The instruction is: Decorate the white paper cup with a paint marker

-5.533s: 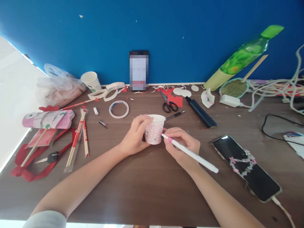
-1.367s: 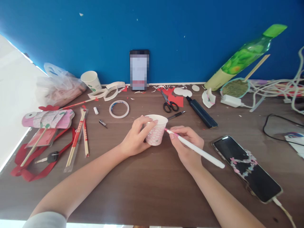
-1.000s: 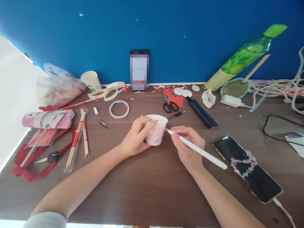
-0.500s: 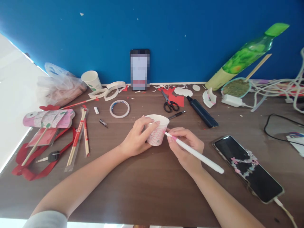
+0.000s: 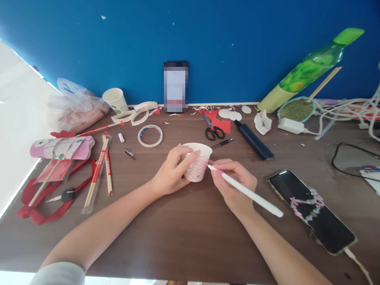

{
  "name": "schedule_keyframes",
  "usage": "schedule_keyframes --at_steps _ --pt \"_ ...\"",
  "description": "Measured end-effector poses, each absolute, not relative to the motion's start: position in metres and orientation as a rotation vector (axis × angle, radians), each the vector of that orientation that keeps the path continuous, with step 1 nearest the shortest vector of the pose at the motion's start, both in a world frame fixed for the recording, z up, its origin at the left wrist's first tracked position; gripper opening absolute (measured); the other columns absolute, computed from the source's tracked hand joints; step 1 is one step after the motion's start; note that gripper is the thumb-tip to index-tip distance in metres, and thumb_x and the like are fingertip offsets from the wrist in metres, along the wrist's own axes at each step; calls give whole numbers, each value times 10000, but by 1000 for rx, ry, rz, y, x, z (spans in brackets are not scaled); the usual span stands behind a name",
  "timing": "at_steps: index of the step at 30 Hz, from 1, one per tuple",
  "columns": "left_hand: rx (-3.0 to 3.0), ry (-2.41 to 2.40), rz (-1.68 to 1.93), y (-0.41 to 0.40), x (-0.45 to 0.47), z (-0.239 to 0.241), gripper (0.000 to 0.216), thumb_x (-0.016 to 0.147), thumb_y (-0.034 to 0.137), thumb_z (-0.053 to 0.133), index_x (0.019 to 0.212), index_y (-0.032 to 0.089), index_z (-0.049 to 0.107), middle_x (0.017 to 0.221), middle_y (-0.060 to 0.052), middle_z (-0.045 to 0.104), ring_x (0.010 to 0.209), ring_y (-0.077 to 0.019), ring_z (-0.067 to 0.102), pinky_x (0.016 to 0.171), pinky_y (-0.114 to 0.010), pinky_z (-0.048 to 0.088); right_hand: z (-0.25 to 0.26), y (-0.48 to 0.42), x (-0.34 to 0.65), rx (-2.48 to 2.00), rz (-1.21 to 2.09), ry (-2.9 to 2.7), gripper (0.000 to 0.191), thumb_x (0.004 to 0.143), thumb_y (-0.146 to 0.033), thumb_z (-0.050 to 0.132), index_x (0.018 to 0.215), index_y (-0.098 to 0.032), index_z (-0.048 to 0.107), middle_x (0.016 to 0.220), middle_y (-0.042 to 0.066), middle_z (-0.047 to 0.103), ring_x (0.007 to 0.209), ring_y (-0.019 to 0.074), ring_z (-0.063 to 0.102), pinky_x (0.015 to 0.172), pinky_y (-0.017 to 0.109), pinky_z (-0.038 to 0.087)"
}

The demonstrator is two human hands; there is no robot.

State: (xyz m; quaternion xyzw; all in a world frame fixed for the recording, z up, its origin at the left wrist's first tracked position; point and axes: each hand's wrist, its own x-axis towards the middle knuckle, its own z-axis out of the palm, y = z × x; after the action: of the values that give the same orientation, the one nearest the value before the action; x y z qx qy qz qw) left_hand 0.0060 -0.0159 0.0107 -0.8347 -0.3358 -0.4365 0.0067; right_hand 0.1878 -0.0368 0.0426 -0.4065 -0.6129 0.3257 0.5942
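Observation:
My left hand (image 5: pixel 172 170) grips a white paper cup (image 5: pixel 196 168) from the left, thumb and fingers over its rim and side. Pink scale-like curves cover the cup's outer wall. Between the fingertips of my right hand (image 5: pixel 234 182) is a white marker (image 5: pixel 251 195) with a pink collar, its tip at the cup's right side. A small white cap (image 5: pixel 121 137) lies on the table to the left. Behind the cup rest a black pen (image 5: pixel 222 143) and black-handled scissors (image 5: pixel 214 130).
A phone (image 5: pixel 175 87) leans on the blue wall; another phone (image 5: pixel 311 211) lies at right. Leftward are a pink paper fish (image 5: pixel 62 147), wrapped chopsticks (image 5: pixel 97 172) and another cup (image 5: pixel 115 101). A tape roll (image 5: pixel 150 135), dark case (image 5: pixel 255 140) and green bottle (image 5: pixel 308 73) stand farther back.
The marker and my right hand have shifted very slightly to the right. My left hand keeps its hold on the cup, and the view has moved a little.

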Motion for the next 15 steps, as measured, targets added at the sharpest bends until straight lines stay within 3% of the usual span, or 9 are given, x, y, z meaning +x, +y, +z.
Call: schedule_keyframes --at_steps 8,15 --pt "-2611 -1053 -1369 -16 6 11 748 826 210 656 1462 227 263 1195 -120 505 1147 -245 525 1073 -502 417 43 -36 191 -964 739 -1445 74 788 -188 683 750 -227 633 719 11 677 706 171 690 770 377 627" --pt "-2618 -1032 -1359 -17 6 12 745 837 181 633 1475 215 250 1194 -124 504 1141 -240 525 1071 -492 422 45 -38 191 -1015 693 -1442 73 786 -168 687 763 -226 651 748 26 705 753 185 721 639 291 597"
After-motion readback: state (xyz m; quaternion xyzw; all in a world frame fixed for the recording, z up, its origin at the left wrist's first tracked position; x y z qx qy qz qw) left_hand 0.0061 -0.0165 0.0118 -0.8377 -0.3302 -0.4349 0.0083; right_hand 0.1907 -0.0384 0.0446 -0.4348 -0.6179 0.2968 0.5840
